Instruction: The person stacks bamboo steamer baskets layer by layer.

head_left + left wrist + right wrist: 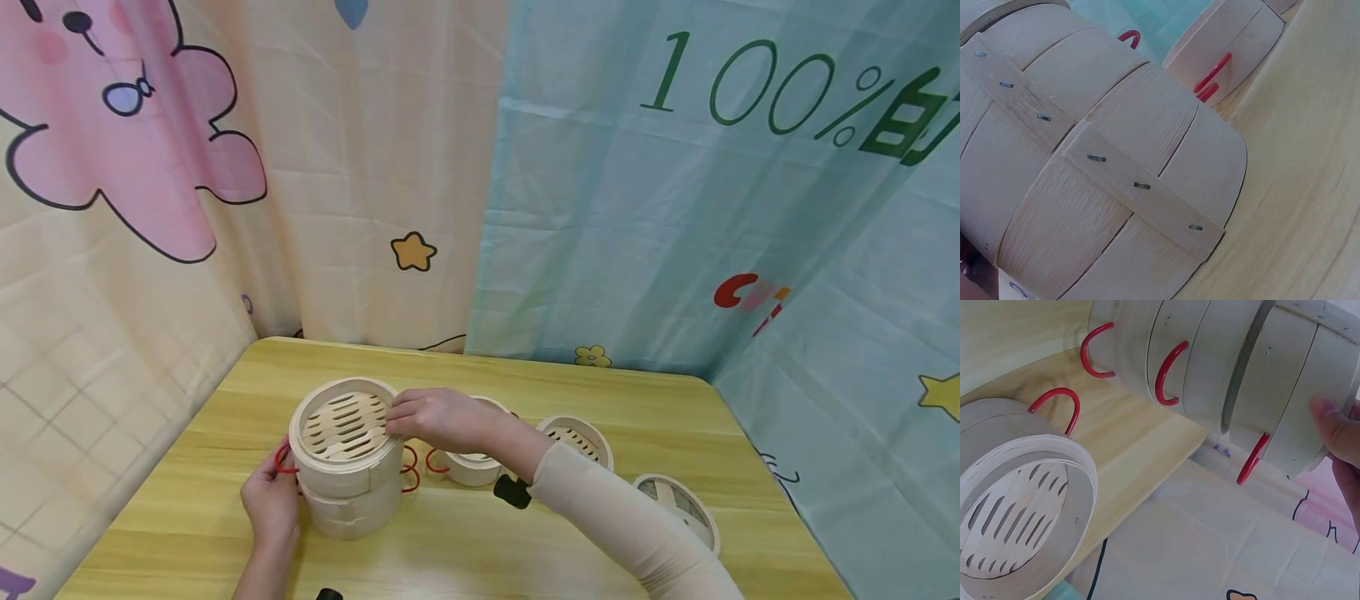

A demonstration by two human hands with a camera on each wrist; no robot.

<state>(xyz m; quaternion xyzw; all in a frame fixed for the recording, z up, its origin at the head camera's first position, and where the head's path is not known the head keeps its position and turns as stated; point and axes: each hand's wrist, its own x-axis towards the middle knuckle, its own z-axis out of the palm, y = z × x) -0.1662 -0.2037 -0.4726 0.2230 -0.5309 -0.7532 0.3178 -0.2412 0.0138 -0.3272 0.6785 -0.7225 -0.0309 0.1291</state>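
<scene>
- Background: printed curtains (382,167) behind a wood-grained desk (465,550).
- Left of centre: stacked bamboo steamers (352,518) with red handles.
- Right hand (435,417): thumb and fingers pinch the rim of the top steamer (337,481).
- Left hand (272,504): against the stack's left side; finger closure cannot be told.
- Right of stack: smaller steamer (474,477), near it.
</scene>
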